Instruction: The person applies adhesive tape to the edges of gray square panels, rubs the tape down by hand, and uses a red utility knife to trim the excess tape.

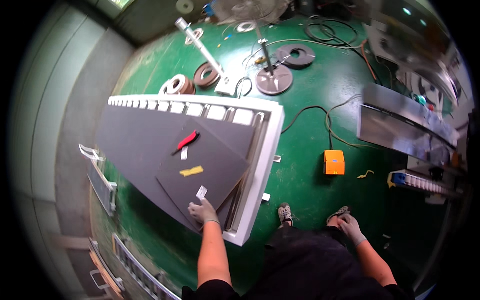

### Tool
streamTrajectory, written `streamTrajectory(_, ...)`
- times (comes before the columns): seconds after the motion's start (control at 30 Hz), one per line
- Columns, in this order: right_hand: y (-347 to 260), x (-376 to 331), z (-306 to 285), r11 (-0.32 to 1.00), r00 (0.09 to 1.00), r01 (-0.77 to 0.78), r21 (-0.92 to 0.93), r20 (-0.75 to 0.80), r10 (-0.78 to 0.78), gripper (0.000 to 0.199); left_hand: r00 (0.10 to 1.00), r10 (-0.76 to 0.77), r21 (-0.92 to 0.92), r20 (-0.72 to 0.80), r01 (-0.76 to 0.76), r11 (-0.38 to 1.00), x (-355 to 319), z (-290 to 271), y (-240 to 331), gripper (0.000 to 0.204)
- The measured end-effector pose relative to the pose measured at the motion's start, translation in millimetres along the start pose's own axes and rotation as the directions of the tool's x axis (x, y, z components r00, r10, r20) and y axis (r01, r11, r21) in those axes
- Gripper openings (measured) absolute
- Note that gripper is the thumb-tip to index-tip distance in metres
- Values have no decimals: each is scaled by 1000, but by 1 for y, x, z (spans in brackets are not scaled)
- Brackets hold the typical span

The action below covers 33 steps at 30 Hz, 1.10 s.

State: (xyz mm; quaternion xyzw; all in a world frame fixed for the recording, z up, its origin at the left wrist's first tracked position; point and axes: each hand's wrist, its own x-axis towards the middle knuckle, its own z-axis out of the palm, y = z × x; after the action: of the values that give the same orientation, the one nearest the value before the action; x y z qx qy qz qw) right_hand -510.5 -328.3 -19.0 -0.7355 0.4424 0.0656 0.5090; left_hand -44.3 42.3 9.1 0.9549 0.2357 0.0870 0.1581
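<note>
My left hand (203,212), in a pale glove, reaches over the near corner of a dark grey square panel (220,162). Its fingers are apart, and the fingertips come right up to a small white label (201,192); whether they touch it I cannot tell. Farther up the panel lie a strip of yellow tape (191,171), a second white label (184,153) and a red-and-black handled tool (187,141). The square panel rests on a larger grey sheet (135,132). My right hand (352,229), also gloved, hangs by my right leg, fingers loosely bent, nothing seen in it.
A white-framed roller table (256,175) carries the sheets. On the green floor stand an orange box (334,162) with a cable and a fan's round base (274,80). Rolls of edge strip (206,75) lie behind the table. Metal machinery (400,122) fills the right side.
</note>
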Motion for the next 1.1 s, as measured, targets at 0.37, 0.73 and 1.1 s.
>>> streamTrajectory(0.37, -332, 177, 135, 715, 768, 640, -282, 201, -608, 39, 980, -69, -549, 189, 164, 820, 33, -2, -96, 77)
streamTrajectory(0.73, -331, 166, 194, 802, 885, 461, -380, 131, -446, 32, 936, -140, -614, 324, 321, 721, 9, -27, -140, 63)
streamTrajectory(1.1, -472, 225, 289, 65, 307, 840, -539, 372, -876, 52, 653, -184, -498, 735, 704, 506, -45, -87, -188, 56)
